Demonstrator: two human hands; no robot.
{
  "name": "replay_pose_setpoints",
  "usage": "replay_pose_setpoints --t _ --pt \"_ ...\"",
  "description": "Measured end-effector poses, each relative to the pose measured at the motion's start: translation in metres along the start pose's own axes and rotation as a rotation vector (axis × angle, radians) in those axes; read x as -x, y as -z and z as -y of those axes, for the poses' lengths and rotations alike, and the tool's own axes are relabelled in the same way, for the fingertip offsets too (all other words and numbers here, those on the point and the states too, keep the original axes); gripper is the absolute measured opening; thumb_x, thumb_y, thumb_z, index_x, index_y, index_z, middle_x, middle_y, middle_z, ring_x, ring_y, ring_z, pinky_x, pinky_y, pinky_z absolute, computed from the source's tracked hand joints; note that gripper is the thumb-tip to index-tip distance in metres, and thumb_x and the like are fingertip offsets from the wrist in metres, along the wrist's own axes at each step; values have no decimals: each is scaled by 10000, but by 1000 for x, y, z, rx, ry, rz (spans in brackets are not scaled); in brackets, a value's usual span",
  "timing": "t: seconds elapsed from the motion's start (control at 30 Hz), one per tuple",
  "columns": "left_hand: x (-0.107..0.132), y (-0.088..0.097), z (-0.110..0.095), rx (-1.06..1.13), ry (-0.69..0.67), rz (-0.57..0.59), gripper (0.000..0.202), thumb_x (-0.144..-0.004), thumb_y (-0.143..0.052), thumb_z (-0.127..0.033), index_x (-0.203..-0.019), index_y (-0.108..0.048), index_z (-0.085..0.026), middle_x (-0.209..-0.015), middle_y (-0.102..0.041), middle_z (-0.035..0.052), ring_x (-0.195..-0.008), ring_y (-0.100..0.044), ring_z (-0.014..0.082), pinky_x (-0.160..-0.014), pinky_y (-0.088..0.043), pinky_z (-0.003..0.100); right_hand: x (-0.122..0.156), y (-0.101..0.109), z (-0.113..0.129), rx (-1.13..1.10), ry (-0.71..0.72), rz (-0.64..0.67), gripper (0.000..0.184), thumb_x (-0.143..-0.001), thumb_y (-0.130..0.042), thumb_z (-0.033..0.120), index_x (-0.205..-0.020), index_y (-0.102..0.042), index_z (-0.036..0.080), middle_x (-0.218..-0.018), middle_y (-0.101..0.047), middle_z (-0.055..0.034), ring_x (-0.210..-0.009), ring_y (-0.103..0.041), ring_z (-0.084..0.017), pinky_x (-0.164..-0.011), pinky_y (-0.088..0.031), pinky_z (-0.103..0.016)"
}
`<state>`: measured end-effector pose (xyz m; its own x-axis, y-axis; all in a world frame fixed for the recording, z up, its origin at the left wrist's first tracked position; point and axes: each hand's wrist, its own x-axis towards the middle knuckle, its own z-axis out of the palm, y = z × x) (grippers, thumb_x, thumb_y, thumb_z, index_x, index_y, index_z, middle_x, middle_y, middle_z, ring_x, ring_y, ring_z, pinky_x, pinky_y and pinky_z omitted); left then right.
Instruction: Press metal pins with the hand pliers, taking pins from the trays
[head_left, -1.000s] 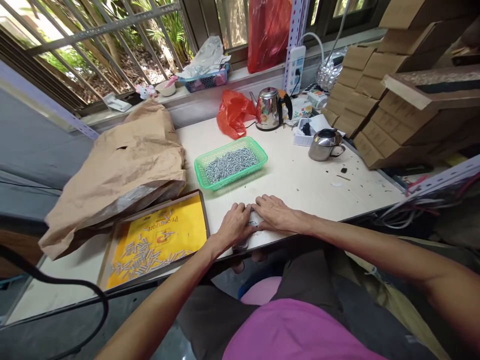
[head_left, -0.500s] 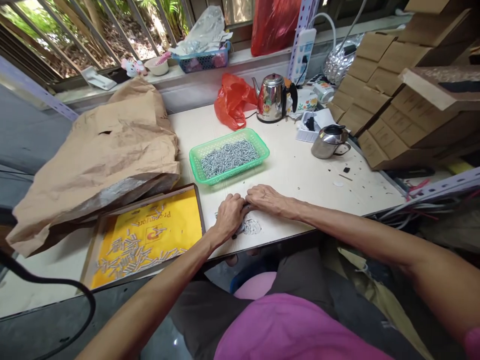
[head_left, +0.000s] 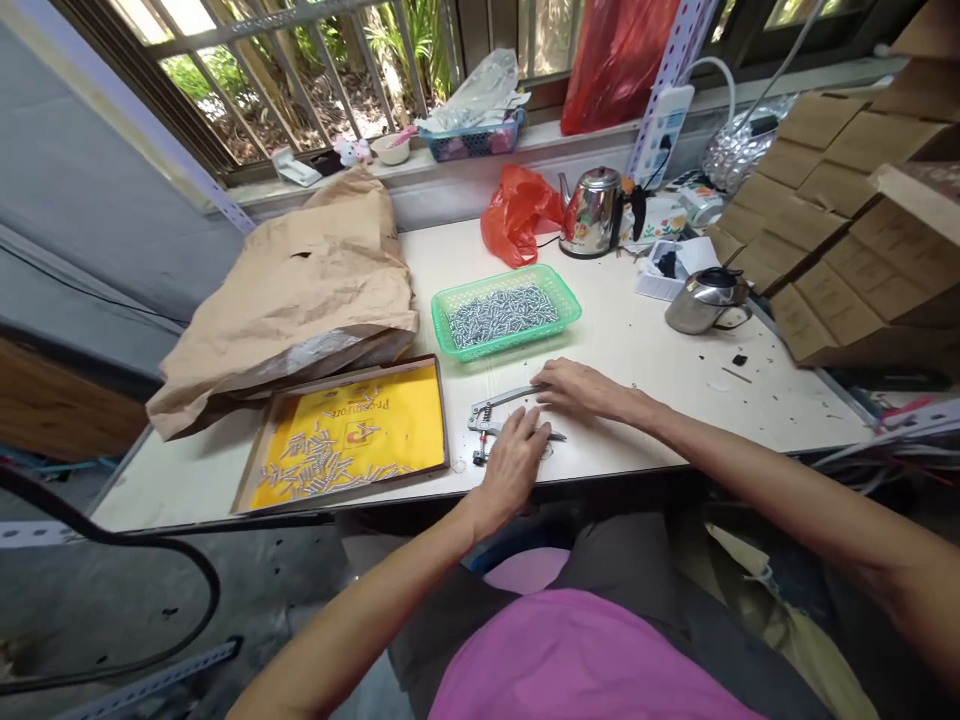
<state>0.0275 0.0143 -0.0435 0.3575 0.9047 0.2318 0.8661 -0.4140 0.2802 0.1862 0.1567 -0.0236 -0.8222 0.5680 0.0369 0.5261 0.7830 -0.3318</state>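
Note:
A metal hand plier tool (head_left: 491,411) lies on the white table (head_left: 652,350), its two handles spread apart. My left hand (head_left: 516,462) rests palm down over the lower handle, fingers fairly flat. My right hand (head_left: 577,386) lies over the end of the upper handle, fingers curled lightly on it. Just beyond the hands stands a green basket (head_left: 559,322) full of small metal pieces. To the left, a tray with a yellow sheet (head_left: 390,425) carries several scattered metal pieces (head_left: 315,468).
A crumpled brown paper bag (head_left: 300,290) covers the table's back left. Behind the basket are a red plastic bag (head_left: 517,215), a steel kettle (head_left: 596,212) and a steel cup (head_left: 703,300). Stacked cardboard boxes (head_left: 847,240) fill the right. A black cable (head_left: 112,560) loops at lower left.
Both hands were close together over the tool near the table edge. Now the tool's handles are spread and visible, my left hand has drawn back over the lower one, and the view has shifted left.

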Motion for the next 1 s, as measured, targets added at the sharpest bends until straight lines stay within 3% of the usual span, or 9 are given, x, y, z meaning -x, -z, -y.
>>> replay_pose_setpoints --t 0.13,0.23,0.33,0.43,0.57,0.67,0.8,0.9,1.0 --pt "2 -1 -14 98 27 34 238 -951 -423 -187 -1125 -585 -185 -1104 -639 86 -1091 -557 230 -1046 -408 451 -21 6 3 138 -128 7 136 -892 -533 185 -884 -664 149 -895 -644 -77 -851 -529 -187 -746 -341 -283" --pt "2 1 -16 156 19 33 240 -946 -445 -220 -1139 -578 -165 -1129 -631 102 -1127 -542 244 -1082 -364 470 -32 15 22 229 -164 21 171 -894 -514 166 -919 -682 147 -933 -648 -98 -879 -517 -201 -740 -327 -298" --pt "7 -2 -13 211 18 43 263 -925 -489 -256 -1148 -578 -149 -1188 -609 136 -1164 -529 274 -1048 -397 462 -36 14 58 209 89 47 191 -905 -523 204 -996 -692 201 -994 -624 -88 -918 -493 -208 -726 -327 -304" --pt "17 -10 -11 239 64 89 268 -909 -499 -273 -1117 -601 -137 -1139 -633 163 -1108 -568 315 -959 -458 475 -38 -3 93 218 343 135 140 -884 -566 221 -869 -705 221 -961 -605 -77 -930 -477 -220 -698 -334 -311" --pt "26 -20 -11 242 60 117 326 -907 -494 -317 -1165 -596 -145 -1170 -630 182 -1114 -574 349 -960 -449 502 -44 -30 115 248 458 182 154 -873 -542 152 -772 -656 170 -921 -605 -91 -897 -504 -209 -711 -370 -317" --pt "29 -17 -12 239 29 102 340 -900 -511 -345 -1202 -582 -204 -1205 -615 165 -1127 -566 335 -960 -453 468 -51 -31 122 45 446 78 148 -902 -493 157 -858 -633 172 -884 -622 -62 -827 -537 -170 -726 -408 -287" --pt "38 16 5 194 2 1 281 -902 -508 -254 -1163 -597 -202 -1224 -590 120 -1149 -535 273 -959 -467 412 -63 11 121 -227 302 -310 180 -935 -428 206 -905 -604 177 -835 -624 -40 -752 -559 -143 -713 -445 -268" --pt "53 57 46 -12 253 -92 261 -924 -444 -172 -1097 -636 -208 -1112 -614 112 -1056 -537 233 -897 -478 368 -80 50 96 -208 131 -564 174 -924 -452 244 -918 -613 179 -858 -638 -56 -780 -577 -166 -749 -461 -306" --pt "71 94 98 -268 507 -20 289 -934 -399 -157 -1042 -666 -182 -1042 -622 122 -1011 -513 252 -849 -465 380 -95 69 58 -90 -29 -560 203 -899 -486 247 -1000 -634 150 -932 -645 -99 -823 -600 -207 -762 -477 -353"
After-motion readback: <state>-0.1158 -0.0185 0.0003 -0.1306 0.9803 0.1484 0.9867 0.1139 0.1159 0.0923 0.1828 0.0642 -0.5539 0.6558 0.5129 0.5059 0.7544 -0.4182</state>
